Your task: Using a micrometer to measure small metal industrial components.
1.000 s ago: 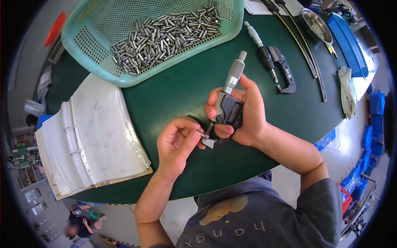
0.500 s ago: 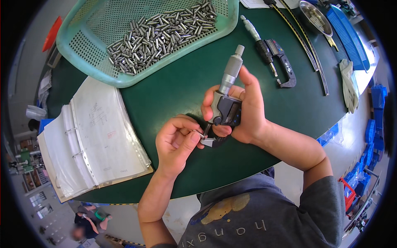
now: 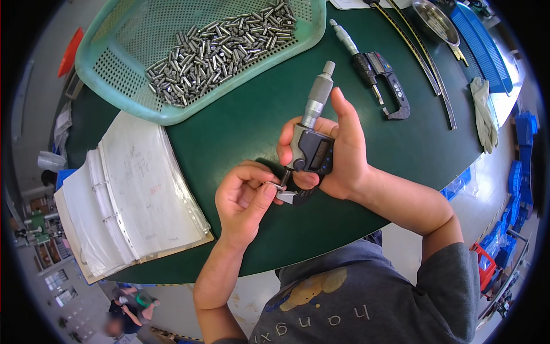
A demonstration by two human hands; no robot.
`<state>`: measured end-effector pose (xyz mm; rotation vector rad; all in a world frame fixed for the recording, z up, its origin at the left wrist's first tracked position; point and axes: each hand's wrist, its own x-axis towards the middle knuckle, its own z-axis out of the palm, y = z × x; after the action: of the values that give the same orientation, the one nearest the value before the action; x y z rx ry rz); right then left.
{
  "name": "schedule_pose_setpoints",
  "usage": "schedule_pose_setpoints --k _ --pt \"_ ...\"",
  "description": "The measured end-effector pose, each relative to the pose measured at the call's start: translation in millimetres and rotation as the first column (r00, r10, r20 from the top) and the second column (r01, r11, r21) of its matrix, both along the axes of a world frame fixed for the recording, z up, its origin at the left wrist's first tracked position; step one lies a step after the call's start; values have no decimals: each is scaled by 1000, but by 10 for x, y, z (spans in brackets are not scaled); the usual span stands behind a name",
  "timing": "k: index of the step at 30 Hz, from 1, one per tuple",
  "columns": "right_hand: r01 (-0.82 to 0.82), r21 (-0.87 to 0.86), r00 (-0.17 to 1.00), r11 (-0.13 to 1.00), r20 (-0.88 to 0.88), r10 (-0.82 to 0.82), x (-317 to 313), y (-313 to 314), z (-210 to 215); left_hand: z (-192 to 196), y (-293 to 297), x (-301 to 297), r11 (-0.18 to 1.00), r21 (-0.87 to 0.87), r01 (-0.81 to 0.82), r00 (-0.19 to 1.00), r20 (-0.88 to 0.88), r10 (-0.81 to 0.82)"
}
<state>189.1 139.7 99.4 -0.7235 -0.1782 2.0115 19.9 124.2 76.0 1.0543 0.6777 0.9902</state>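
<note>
Green tabletop (image 3: 240, 126) lies under both hands, so a dropped part could roll off. Right hand (image 3: 338, 155) is wrapped around a digital micrometer (image 3: 312, 143) held above it; a loose grip might tilt it. Left hand (image 3: 243, 200) pinches a small steel pin (image 3: 277, 186) at the anvil, where it may slip or sit skewed.

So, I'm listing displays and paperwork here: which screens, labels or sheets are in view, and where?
Held micrometer in the right hand: small dark rectangular screen on its grey body.
Second micrometer lying on the green table, upper right: small pale screen.
Open ring binder, left: white handwritten sheets in clear sleeves.
</note>
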Motion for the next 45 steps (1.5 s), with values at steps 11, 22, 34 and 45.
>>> schedule_pose_setpoints --k 11,22,34,45 --pt "3 66 1000 998 -19 -1 13 -22 -45 5 -20 8 999 49 -12 999 -47 14" --pt "-21 65 1000 998 10 21 16 -19 -51 5 -23 0 999 47 -10 999 -50 13" --pt "-26 72 999 997 -30 29 22 -6 -58 5 -7 8 998 65 -6 999 -39 9" --pt "-9 74 1000 997 29 7 -10 -13 -68 16 -10 -7 998 58 33 999 -35 -31"
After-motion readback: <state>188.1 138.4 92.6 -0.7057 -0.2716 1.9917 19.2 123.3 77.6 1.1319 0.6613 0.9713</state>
